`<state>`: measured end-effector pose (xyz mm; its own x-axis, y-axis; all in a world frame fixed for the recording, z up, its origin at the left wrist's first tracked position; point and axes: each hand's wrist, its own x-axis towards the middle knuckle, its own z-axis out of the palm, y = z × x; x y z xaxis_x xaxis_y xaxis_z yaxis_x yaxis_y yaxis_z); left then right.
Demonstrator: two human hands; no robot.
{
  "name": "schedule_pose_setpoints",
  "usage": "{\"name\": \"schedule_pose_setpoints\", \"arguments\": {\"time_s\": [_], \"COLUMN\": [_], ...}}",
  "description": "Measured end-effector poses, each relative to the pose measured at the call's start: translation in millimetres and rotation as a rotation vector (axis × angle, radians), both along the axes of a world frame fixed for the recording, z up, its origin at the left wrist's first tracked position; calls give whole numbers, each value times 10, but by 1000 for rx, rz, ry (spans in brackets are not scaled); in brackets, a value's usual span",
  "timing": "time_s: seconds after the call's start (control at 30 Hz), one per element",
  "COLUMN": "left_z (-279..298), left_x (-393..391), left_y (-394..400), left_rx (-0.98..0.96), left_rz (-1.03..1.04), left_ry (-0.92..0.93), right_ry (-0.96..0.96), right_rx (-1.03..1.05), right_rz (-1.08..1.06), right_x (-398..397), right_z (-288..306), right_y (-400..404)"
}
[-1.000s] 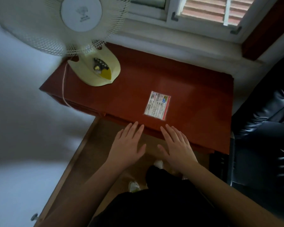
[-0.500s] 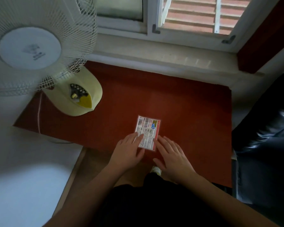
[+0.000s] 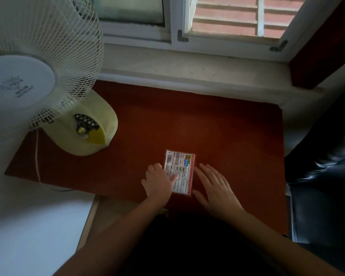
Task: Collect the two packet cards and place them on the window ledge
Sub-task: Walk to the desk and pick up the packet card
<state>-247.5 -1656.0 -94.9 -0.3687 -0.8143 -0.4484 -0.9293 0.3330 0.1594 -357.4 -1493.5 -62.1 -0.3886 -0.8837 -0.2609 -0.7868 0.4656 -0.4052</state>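
One packet card, printed with small text and a red border, lies flat near the front of the red-brown table. I can make out only this one card. My left hand rests at its left edge with the thumb lying on the card's face and the fingers curled at the edge. My right hand lies flat on the table just right of the card, fingers spread, not gripping. The pale window ledge runs behind the table under the window.
A white desk fan with a pale yellow base stands on the table's left part, its cord hanging off the front. A black leather chair is at the right. A white surface lies lower left.
The view has shifted forward over the table. Both hands moved from the table's front edge up to the card, and my left thumb now lies on it.
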Motion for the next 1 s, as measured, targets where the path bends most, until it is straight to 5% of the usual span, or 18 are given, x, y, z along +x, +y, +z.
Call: {"name": "schedule_pose_setpoints", "arguments": {"time_s": [0.57,0.7,0.87,1.0], "left_z": [3,28,184,301], "left_x": [-43,-55,-2,87], "left_y": [-64,-189,-437,-527], "left_rx": [81,323,793,913], "left_rz": [-15,-3,26,17], "left_ry": [100,231,160,259], "right_ry": [-42,-34,-7,-14], "right_rx": [10,-3,-13,-30], "right_rz": [-135,-162,-205,-257], "right_x": [158,144,156,213], "right_z": [73,126,194,259], "right_y": [-46,-43,-75,-115]}}
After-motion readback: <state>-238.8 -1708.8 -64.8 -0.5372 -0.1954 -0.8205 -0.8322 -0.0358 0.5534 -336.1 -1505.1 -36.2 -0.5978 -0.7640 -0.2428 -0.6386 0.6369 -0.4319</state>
